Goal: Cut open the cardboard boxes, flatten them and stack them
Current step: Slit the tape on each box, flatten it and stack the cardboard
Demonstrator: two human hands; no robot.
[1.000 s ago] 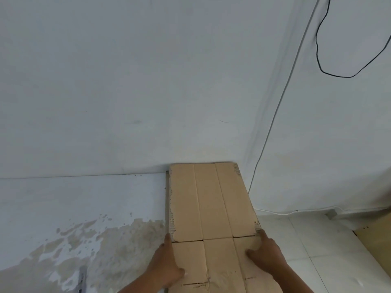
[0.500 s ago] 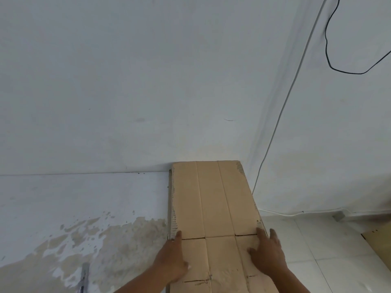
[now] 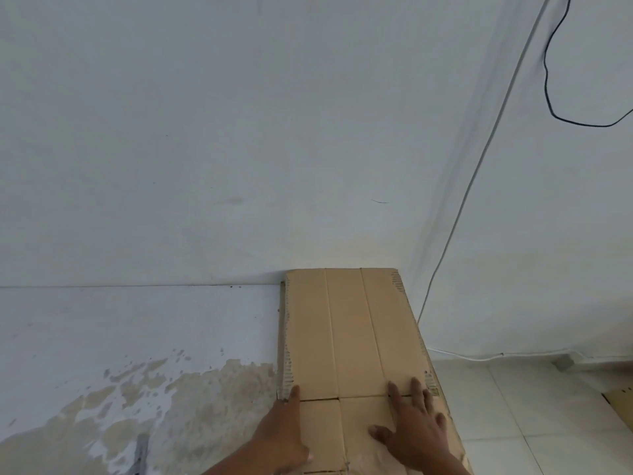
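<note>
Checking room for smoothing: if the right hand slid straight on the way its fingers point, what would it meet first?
The right hand lies flat on the cardboard; ahead is only bare cardboard, then probably the white wall at its far edge.

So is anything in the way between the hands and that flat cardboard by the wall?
Nothing visible. The left hand and the right hand both rest with straight fingers directly on the flattened cardboard, which lies flat with its far end at the wall.
</note>
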